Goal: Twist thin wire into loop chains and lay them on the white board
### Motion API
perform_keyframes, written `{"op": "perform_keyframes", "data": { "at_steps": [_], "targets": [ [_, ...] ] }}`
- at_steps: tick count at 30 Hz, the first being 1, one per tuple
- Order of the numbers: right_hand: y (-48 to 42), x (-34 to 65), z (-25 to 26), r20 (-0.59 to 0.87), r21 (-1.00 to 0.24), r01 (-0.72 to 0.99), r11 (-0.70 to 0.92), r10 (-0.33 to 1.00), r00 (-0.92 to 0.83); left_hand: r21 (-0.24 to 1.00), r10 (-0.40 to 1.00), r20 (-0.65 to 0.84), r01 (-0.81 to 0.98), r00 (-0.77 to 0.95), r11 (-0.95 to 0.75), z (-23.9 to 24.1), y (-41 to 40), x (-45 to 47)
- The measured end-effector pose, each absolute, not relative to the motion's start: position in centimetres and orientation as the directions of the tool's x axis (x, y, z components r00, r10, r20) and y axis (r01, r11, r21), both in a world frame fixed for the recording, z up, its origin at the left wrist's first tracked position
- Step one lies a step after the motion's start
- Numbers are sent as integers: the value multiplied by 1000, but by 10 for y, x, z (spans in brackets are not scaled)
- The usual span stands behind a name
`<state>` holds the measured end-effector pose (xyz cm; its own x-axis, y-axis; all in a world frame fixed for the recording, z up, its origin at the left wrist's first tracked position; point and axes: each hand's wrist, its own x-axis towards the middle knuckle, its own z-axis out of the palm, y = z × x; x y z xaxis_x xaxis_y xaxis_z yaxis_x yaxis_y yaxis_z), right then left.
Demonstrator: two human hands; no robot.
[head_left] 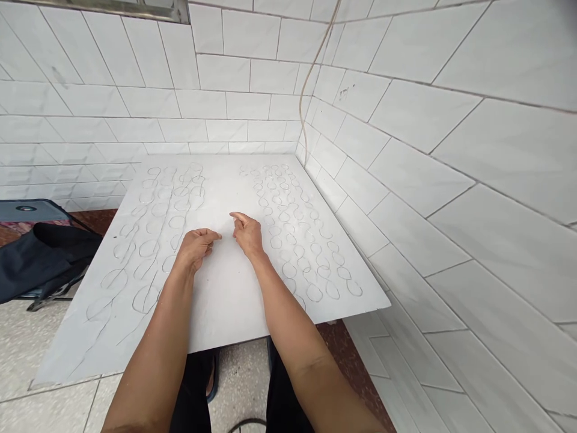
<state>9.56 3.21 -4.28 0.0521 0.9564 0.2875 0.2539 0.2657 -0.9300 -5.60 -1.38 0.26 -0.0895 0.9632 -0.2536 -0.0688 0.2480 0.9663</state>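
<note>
A white board (225,300) lies flat in a tiled corner, carrying rows of thin wire loops. Larger loops (153,210) run down its left side and smaller loops (297,228) fill its right side. My left hand (196,246) hovers over the bare middle strip with fingers curled and thumb meeting fingertips. My right hand (247,233) is just to its right, fingers bent and pinched together, index tip pointing left. Whatever is between the fingertips is too thin to make out.
White tiled walls (428,180) close in behind and on the right. A thin cord (311,78) hangs down the corner. A dark bag on a folded chair (40,252) sits on the left floor. My legs show beneath the board's near edge.
</note>
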Motion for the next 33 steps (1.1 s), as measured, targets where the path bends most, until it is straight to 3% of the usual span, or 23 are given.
{"op": "perform_keyframes", "data": {
  "at_steps": [5,9,12,18,22,29,33],
  "targets": [
    [31,98,-39,349,-877,360,318,937,23,964,961,-266,-55,-82,262,4,-15,-54],
    [30,95,-29,150,-987,78,144,985,85,978,966,-188,-126,-177,167,3,-15,-52],
    [29,91,-24,5,-991,-133,20,994,110,976,959,-134,-202,-248,85,1,-14,-50],
    [25,80,-26,21,-973,-230,13,999,-35,970,955,-70,-241,-289,-2,-7,-11,-49],
    [25,82,-29,69,-988,-143,64,997,-31,976,963,-89,-215,-256,33,-7,-11,-49],
    [26,93,-29,254,-924,289,249,967,-21,979,972,-156,-161,-176,128,-6,-11,-52],
    [25,91,-33,271,-909,317,270,962,-41,975,970,-202,-125,-138,185,-7,-11,-54]
  ]
}}
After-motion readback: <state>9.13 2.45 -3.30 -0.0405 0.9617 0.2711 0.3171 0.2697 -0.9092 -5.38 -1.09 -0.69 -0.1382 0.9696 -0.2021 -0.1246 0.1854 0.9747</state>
